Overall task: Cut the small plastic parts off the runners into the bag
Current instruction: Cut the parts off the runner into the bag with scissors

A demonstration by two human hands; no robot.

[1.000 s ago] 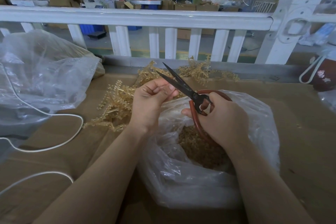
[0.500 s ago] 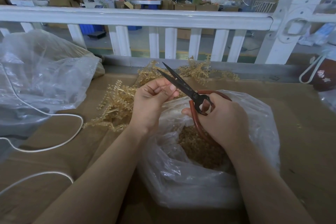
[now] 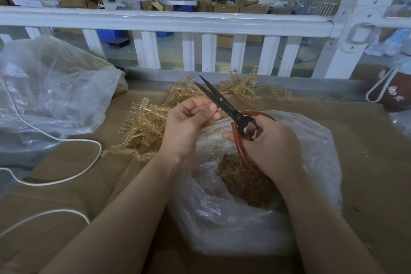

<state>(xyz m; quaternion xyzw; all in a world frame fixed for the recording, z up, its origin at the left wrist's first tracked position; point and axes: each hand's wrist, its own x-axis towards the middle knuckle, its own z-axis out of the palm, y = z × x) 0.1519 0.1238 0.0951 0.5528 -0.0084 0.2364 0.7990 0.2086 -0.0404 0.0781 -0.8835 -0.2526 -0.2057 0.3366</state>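
With the bag (image 3: 311,162) at lower centre already holding a bed of cut parts (image 3: 242,182) and a pile of runners (image 3: 146,127) waiting at centre left, the right hand (image 3: 271,147) is gripping the scissors (image 3: 224,104) while the left hand (image 3: 189,122) is pinching something too small to identify beside the blades.

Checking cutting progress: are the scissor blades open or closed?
Slightly open: the scissors' two tips stand apart, forming a narrow V beside the left hand.

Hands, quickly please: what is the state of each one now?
Left hand: fingers curled, pinching something too small to identify.
Right hand: holds the scissors.
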